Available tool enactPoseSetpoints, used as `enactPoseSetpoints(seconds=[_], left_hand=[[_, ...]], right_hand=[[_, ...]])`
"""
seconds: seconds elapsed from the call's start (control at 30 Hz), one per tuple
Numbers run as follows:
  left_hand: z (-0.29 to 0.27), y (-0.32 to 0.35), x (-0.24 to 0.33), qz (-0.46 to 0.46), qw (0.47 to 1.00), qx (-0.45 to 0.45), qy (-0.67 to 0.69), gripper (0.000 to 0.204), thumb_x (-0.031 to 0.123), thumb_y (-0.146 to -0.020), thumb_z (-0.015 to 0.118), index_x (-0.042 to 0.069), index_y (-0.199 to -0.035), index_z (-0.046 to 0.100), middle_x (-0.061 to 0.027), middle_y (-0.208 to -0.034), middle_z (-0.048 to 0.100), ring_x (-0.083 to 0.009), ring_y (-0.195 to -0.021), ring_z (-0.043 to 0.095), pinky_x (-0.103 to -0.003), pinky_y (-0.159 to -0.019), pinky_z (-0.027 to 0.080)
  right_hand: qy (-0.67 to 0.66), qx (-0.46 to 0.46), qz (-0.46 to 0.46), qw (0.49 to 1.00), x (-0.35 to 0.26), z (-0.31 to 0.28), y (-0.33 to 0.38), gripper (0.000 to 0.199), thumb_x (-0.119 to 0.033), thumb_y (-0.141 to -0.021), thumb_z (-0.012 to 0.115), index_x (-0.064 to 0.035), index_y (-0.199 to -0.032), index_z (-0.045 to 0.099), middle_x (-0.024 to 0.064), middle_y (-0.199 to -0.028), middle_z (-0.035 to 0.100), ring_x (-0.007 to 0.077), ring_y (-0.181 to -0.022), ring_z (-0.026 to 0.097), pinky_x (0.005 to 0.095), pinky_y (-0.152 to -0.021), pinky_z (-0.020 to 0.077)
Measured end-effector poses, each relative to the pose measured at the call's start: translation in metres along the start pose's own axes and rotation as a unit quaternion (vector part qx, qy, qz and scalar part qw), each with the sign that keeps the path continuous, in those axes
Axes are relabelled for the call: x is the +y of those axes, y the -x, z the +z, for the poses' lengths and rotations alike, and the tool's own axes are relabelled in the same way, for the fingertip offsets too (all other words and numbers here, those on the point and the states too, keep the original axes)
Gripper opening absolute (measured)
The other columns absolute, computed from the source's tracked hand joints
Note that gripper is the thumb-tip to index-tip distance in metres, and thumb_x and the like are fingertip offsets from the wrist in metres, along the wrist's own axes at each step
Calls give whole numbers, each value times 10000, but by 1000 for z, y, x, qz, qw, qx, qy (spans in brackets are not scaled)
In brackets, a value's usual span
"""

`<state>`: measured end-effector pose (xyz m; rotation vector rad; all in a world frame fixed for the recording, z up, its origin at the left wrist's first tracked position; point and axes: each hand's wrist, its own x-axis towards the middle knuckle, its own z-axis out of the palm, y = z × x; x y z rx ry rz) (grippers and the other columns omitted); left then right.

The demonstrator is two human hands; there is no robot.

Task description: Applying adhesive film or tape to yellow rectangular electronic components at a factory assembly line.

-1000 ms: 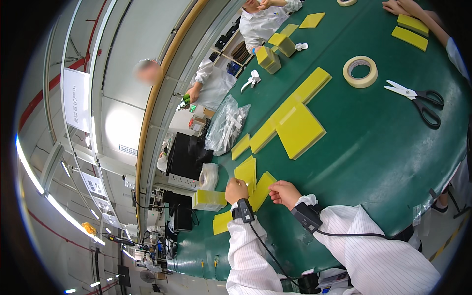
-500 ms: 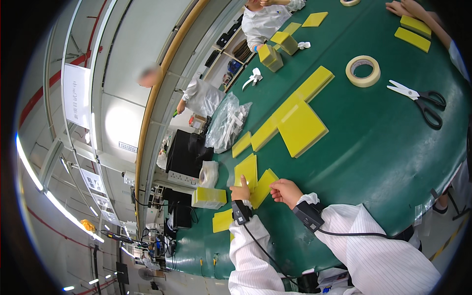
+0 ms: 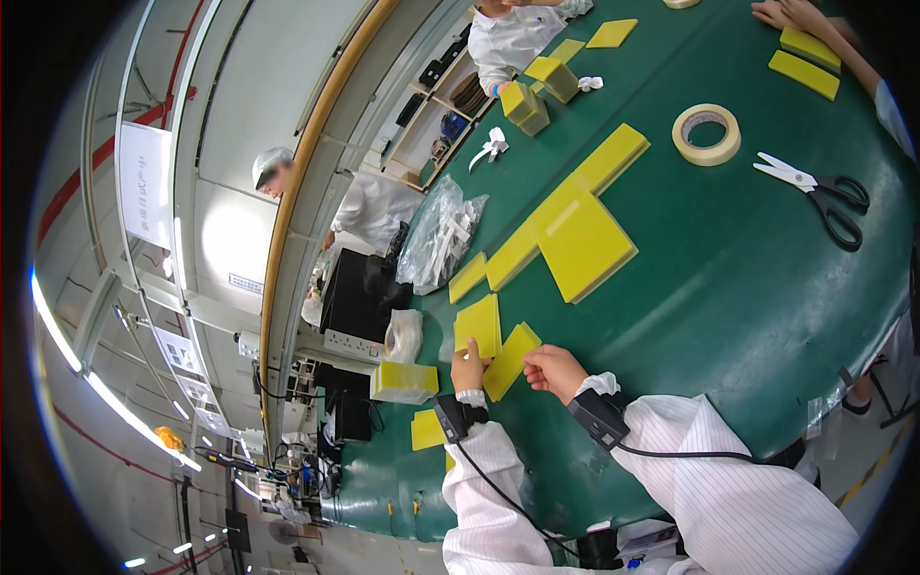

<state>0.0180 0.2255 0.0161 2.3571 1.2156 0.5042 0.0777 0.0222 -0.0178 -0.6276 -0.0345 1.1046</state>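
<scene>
My left hand (image 3: pixel 469 370) is at the lower edge of a small stack of yellow sheets (image 3: pixel 477 324), its thumb over the edge and its fingers partly hidden, closed on the stack. Slanting beside it is a second set of yellow sheets (image 3: pixel 512 362), slightly fanned. Close to that set's right edge is my right hand (image 3: pixel 556 372), fingertips pinched together; whatever they hold is too small to make out. Both wrists carry a black strapped box with a cable. A wrapped yellow block (image 3: pixel 404 381) and loose yellow pieces (image 3: pixel 427 429) lie left of my left hand.
Farther up the green table (image 3: pixel 690 316) sit a large yellow stack (image 3: pixel 586 249), a tape roll (image 3: pixel 706 135) and black-handled scissors (image 3: pixel 815 196). A clear plastic bag (image 3: pixel 441 235) lies at the left edge. Co-workers' hands (image 3: pixel 781 15) are at the far right, near yellow blocks (image 3: pixel 805 75).
My left hand has shifted slightly, its thumb now over the stack's lower edge. The upper sheets lie more squarely together. My right hand stays nearly still. A person in the background has moved.
</scene>
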Motion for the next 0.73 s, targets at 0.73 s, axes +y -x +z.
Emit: enactPoseSetpoints(seconds=[0.73], left_hand=[[5, 47, 3, 198, 962, 93, -167, 275, 335, -826, 623, 78, -917, 589, -133, -921, 572, -274, -977, 519, -469, -822, 363]], right_hand=[[-16, 64, -97, 993, -7, 4, 4, 133, -156, -837, 586, -34, -877, 552, 16, -689, 532, 93, -584, 492, 233, -547, 423]])
